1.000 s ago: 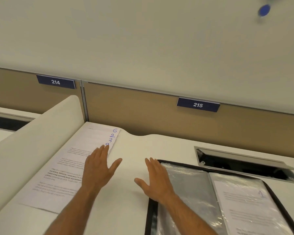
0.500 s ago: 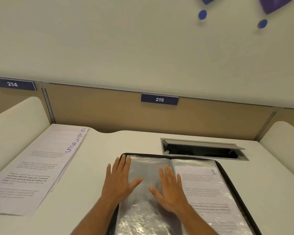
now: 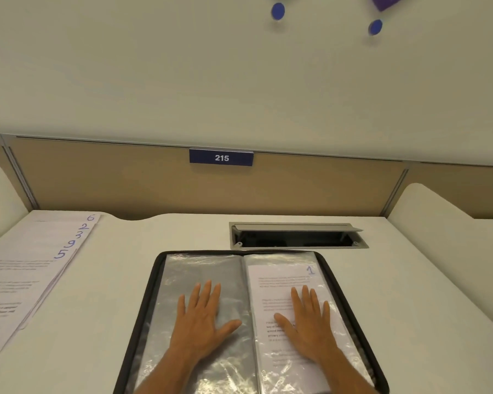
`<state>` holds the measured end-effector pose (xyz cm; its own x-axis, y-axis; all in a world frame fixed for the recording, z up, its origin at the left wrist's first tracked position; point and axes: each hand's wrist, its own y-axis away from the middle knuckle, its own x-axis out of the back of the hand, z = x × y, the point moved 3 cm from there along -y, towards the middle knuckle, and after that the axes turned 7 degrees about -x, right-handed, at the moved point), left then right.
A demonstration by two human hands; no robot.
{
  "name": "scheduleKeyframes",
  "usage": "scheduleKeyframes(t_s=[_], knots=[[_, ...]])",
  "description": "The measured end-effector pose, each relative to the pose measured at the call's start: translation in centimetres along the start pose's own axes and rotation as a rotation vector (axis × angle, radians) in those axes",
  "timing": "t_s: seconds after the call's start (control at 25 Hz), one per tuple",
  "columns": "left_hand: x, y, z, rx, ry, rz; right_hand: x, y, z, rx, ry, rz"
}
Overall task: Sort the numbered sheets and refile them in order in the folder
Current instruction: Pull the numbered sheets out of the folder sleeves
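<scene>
Bare desk (image 3: pixel 131 280) between fanned sheets (image 3: pixel 26 274) and folder (image 3: pixel 154 280); cable hatch (image 3: pixel 296 237) behind, apparently open.

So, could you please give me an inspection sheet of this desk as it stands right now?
Surface: white desk.
Job's things: open folder, sheet 1 in its right sleeve, left sleeve without a sheet; fanned stack of sheets on the left, showing 6, 2, 3, 9, 5.
Clutter: nothing seen.
Hands: left hand flat on left sleeve; right hand flat on sheet 1.
Cables: nothing seen; open cable hatch.
Surroundings: partition, label 215.
</scene>
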<state>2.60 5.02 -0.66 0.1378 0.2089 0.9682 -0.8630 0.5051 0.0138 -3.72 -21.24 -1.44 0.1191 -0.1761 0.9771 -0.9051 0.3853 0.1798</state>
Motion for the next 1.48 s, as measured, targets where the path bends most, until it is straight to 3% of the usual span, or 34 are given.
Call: scheduleKeyframes(t_s=[0.24,0.4,0.6,0.8,0.88,1.04,1.12,1.28,1.4,1.48], knots=[[-2.1,0.6,-0.3,0.035,-0.065,-0.032,0.7,-0.6,3.9,-0.076,-0.035,0.019],[-2.4,0.6,-0.3,0.032,-0.064,-0.014,2.4,-1.5,5.3,-0.235,-0.182,0.115],[-2.5,0.7,-0.3,0.033,-0.064,-0.001,4.9,-3.0,5.9,-0.422,-0.621,0.198],[-2.5,0.7,-0.3,0.039,-0.035,0.007,5.9,-3.7,6.7,-0.502,-0.64,0.185],[-2.3,0.6,-0.2,0.06,-0.025,-0.005,6.5,-4.1,6.5,-0.493,-0.677,0.133],[0.0,-0.3,0.2,0.1,0.038,-0.074,9.3,-4.5,4.7,-0.551,-1.011,-0.184],[1.8,-1.2,1.4,0.083,0.198,-0.034,11.7,-3.9,2.4,-0.417,-1.123,-0.299],[7.1,-3.4,5.4,0.124,0.834,0.155,15.5,-2.1,-2.8,-0.175,-1.213,-0.424],[11.3,-5.2,7.5,0.175,1.133,0.214,16.8,-0.8,-7.0,-0.008,-1.303,-0.518],[13.5,-6.0,7.3,0.25,1.208,0.281,16.8,-0.1,-9.3,0.047,-1.402,-0.574]])
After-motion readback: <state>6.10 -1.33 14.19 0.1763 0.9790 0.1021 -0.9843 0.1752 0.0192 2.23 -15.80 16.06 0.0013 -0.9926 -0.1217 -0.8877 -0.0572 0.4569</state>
